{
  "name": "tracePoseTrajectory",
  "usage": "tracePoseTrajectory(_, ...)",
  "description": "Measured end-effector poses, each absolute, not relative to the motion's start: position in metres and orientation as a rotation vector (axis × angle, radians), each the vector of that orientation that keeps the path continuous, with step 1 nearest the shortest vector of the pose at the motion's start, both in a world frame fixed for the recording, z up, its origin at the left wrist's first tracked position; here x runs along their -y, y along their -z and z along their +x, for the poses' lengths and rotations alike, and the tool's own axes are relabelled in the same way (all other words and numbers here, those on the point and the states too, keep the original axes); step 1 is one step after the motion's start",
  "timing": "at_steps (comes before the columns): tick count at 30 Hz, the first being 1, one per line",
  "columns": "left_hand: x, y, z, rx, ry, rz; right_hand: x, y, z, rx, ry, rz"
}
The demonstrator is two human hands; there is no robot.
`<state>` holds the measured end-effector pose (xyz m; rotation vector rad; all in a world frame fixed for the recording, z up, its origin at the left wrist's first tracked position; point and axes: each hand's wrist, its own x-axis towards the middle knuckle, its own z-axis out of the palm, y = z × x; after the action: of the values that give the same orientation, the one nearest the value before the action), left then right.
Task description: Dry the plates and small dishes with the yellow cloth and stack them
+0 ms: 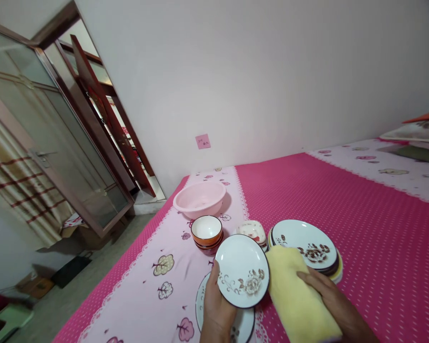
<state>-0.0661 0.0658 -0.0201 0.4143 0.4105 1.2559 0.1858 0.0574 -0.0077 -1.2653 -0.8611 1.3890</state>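
Observation:
A small white plate (240, 267) with a dark rim and brown flowers is held up, tilted toward me, by my left hand (216, 302), closed on its left edge. In my right hand (327, 293) is a folded yellow cloth (295, 290), whose upper end is beside the plate's right edge. Below the held plate, another flowered plate (201, 297) lies on the bed, partly covered by my left hand. To the right, behind the cloth, a stack of larger plates (303, 240) rests on the sheet. Small squarish dishes (252, 230) sit just beyond the held plate.
Stacked orange-brown bowls (206, 228) stand left of the dishes, with a pink basin (200, 199) behind them. A pink bedsheet (289, 186) covers the bed, whose left edge drops to the floor. Pillows (420, 131) lie at the far right, and a glass door (71, 143) stands at left.

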Motion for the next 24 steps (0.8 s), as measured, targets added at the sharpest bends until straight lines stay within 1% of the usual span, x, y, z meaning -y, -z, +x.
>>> tracePoseTrajectory(3, -0.065, 0.015, -0.064, -0.426, -1.291, 0.383, -0.061, 0.009, 0.187, 0.695, -1.57, -1.205)
tracePoseTrajectory(5, -0.064, 0.012, -0.063, -0.44, -1.322, 0.363, -0.06, 0.009, 0.183, 0.706, -1.619, -1.155)
tracePoseTrajectory(12, -0.057, -0.001, -0.058, -0.503, -1.341, 0.31, -0.056, 0.015, 0.163, 1.196, -1.675, -0.978)
tracePoseTrajectory(15, -0.055, -0.007, -0.054, -0.569, -1.41, 0.282, -0.058, 0.02, 0.165, 1.267, -1.699, -0.939)
tracePoseTrajectory(21, -0.049, -0.024, -0.043, -0.589, -1.376, 0.316, -0.053, 0.005, 0.184, 1.044, -1.716, -1.012)
tracePoseTrajectory(24, -0.048, -0.026, -0.04, -0.538, -1.394, 0.263, -0.049, -0.007, 0.191, 0.864, -1.698, -1.127)
